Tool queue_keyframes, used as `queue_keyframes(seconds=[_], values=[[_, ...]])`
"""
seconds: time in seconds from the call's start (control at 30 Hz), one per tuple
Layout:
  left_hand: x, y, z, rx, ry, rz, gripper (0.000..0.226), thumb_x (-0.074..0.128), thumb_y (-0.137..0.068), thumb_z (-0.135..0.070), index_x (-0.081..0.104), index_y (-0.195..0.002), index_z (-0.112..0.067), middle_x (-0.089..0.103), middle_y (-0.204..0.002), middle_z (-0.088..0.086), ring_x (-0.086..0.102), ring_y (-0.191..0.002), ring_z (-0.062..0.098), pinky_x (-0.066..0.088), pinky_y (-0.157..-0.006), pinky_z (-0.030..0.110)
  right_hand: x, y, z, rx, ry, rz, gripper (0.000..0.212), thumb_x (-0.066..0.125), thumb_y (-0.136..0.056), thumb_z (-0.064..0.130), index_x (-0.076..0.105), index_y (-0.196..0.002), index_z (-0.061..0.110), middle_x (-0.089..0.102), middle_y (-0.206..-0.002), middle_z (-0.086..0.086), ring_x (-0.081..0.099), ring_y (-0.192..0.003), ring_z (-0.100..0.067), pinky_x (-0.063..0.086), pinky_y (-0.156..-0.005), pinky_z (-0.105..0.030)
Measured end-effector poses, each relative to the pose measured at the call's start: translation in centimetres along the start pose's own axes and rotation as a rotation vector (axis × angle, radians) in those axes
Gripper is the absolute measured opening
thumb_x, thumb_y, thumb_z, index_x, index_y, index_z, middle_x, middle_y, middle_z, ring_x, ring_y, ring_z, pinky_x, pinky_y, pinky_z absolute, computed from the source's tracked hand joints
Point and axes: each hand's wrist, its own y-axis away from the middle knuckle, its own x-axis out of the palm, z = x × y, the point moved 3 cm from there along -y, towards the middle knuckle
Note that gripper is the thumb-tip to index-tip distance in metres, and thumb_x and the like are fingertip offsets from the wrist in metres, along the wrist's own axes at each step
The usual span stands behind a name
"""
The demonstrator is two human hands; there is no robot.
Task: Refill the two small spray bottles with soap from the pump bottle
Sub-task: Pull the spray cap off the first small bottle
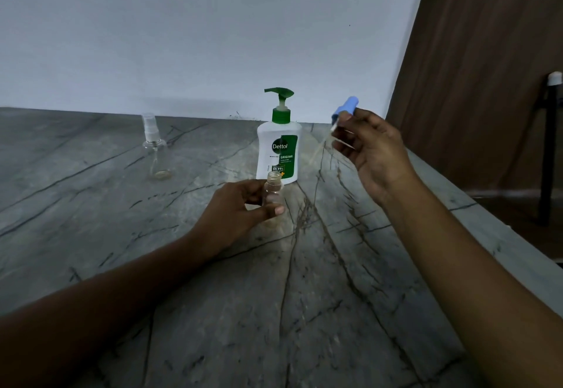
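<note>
Your left hand [240, 208]: near the middle of the worktop [122, 265], fingers [278, 210] pinching the open spray bottle [273, 194], which stands upright with its neck uncovered.
Your right hand [376, 156]: raised above the worktop's right edge, fingers [342, 119] pinching the blue spray head [345, 109]; its thin dip tube [318, 147] hangs down and to the left.
Pump bottle [278, 147]: white with a green pump, upright just behind the open spray bottle, nozzle pointing left.
Second spray bottle [155, 150]: clear, capped, nearly empty, standing well apart toward the back left of the worktop.
Risk, tipping: the open bottle looks light and narrow; loosening your pinch while pressing the pump could likely knock it over.
Risk, missed fill: the neck is small, so soap may run down the outside if the nozzle is not directly over it.
Risk, drips: the dip tube may be wet and could drip on the worktop or pick up dirt if laid down.
Worktop: grey stone-look surface with dark veins, otherwise bare.
Room: dim; plain pale wall behind, brown wood-look panel at the right, with a dark post topped in white at the far right edge.
</note>
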Motion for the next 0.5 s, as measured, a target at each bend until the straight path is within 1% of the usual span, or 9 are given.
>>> queue_keyframes(seconds=[0.07, 0.1, 0.17, 0.23, 0.3, 0.37, 0.43, 0.5], values=[[0.0, 0.0, 0.1, 0.002, 0.004, 0.007, 0.041, 0.075, -0.071, -0.037, 0.068, -0.110, -0.025, 0.071, -0.096, -0.016, 0.063, -0.090, -0.008, 0.042, -0.083, 0.011, -1.2, -0.6, -0.2, 0.117, 0.118, -0.016, 0.010, 0.065, -0.089, 0.010, 0.067, -0.079, 0.011, 0.066, -0.066, 0.002, 0.059, -0.064, -0.011, 0.052, -0.058, -0.019], [-0.1, 0.0, 0.1, 0.004, 0.010, 0.008, 0.043, 0.074, -0.070, -0.038, 0.068, -0.110, -0.025, 0.071, -0.096, -0.015, 0.063, -0.091, -0.008, 0.043, -0.083, 0.012, -1.8, -0.8, -0.4, 0.195, 0.242, 0.018, 0.009, 0.066, -0.088, 0.011, 0.067, -0.079, 0.009, 0.064, -0.065, 0.000, 0.057, -0.062, -0.012, 0.052, -0.055, -0.019], [0.0, 0.1, 0.0, 0.009, 0.023, 0.008, 0.048, 0.072, -0.067, -0.044, 0.068, -0.110, -0.025, 0.071, -0.095, -0.015, 0.064, -0.090, -0.007, 0.043, -0.082, 0.012, -3.0, -0.8, -1.2, 0.346, 0.543, 0.123, 0.009, 0.068, -0.086, 0.011, 0.067, -0.085, 0.002, 0.062, -0.070, -0.007, 0.055, -0.059, -0.012, 0.051, -0.051, -0.018], [0.0, 0.1, 0.0, 0.010, 0.027, 0.007, 0.048, 0.072, -0.066, -0.044, 0.068, -0.109, -0.023, 0.071, -0.095, -0.015, 0.064, -0.091, -0.006, 0.045, -0.083, 0.014, -3.9, -0.6, -2.3, 0.446, 0.743, 0.170, 0.012, 0.070, -0.085, 0.009, 0.066, -0.086, -0.003, 0.059, -0.070, -0.011, 0.053, -0.057, -0.014, 0.049, -0.048, -0.017], [0.0, 0.1, 0.1, 0.009, 0.031, 0.001, 0.043, 0.074, -0.069, -0.039, 0.069, -0.109, -0.022, 0.072, -0.094, -0.014, 0.065, -0.091, -0.004, 0.047, -0.084, 0.019, -4.5, -0.6, -3.3, 0.489, 0.815, 0.149, 0.014, 0.072, -0.083, 0.007, 0.064, -0.077, -0.002, 0.054, -0.065, -0.012, 0.048, -0.054, -0.017, 0.046, -0.047, -0.022], [0.0, 0.0, 0.1, 0.014, 0.027, -0.002, 0.043, 0.074, -0.069, -0.039, 0.069, -0.108, -0.023, 0.072, -0.093, -0.014, 0.065, -0.090, -0.004, 0.047, -0.084, 0.020, -4.8, -0.8, -4.2, 0.497, 0.859, 0.115, 0.021, 0.075, -0.081, 0.007, 0.059, -0.071, 0.000, 0.051, -0.064, -0.014, 0.046, -0.052, -0.019, 0.043, -0.049, -0.027], [0.0, 0.1, 0.0, 0.020, 0.023, -0.001, 0.045, 0.072, -0.066, -0.043, 0.069, -0.108, -0.024, 0.072, -0.092, -0.015, 0.065, -0.089, -0.005, 0.045, -0.084, 0.018, -5.2, -0.9, -4.9, 0.486, 0.950, 0.095, 0.025, 0.077, -0.080, 0.011, 0.057, -0.068, 0.001, 0.055, -0.069, -0.017, 0.050, -0.057, -0.022, 0.044, -0.052, -0.029], [0.1, 0.1, -0.1, 0.015, 0.023, -0.001, 0.049, 0.071, -0.064, -0.046, 0.068, -0.108, -0.024, 0.072, -0.093, -0.015, 0.065, -0.090, -0.005, 0.045, -0.085, 0.019, -5.3, -1.0, -5.3, 0.467, 1.046, 0.093, 0.027, 0.078, -0.080, 0.016, 0.058, -0.067, 0.003, 0.060, -0.074, -0.018, 0.056, -0.065, -0.026, 0.047, -0.056, -0.030]])
